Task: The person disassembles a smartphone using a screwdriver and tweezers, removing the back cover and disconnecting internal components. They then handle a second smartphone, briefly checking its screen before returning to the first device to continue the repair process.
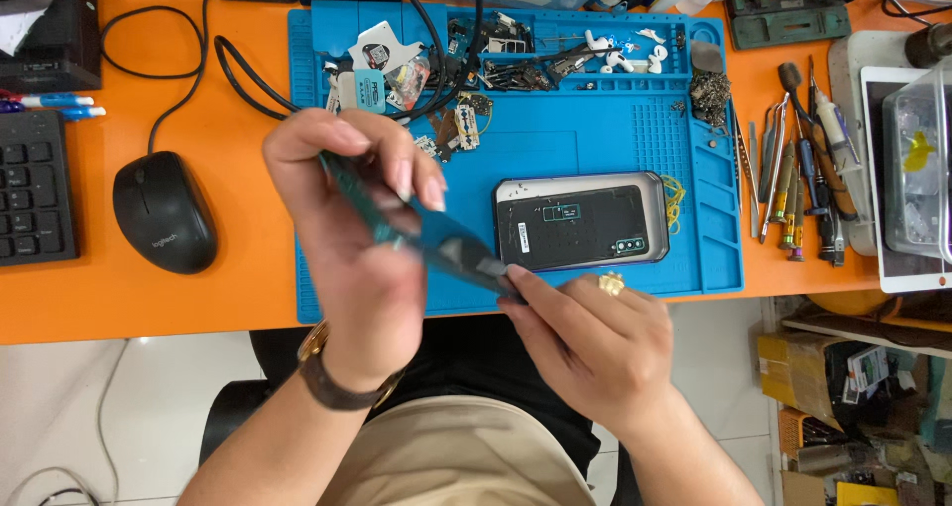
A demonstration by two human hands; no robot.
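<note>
Head view, looking straight down: a thin teal-green strip (pixel 416 226), kinda like a narrow circuit board or flex part, is gripped at both ends above the front edge of the blue work mat (pixel 615 144). Its long axis is laid diagonally, upper end toward the far left, lower end pointed near and right. The upper stretch is wrapped by the left hand (pixel 362 238), fingers curled around it. The lower tip is pinched by the right hand (pixel 590 337), ring on one finger. Just beyond, a phone (pixel 582 221) with its back cover off is laid flat on the mat, long side running left to right. A black mouse (pixel 164 211) is parked well off to the left.
</note>
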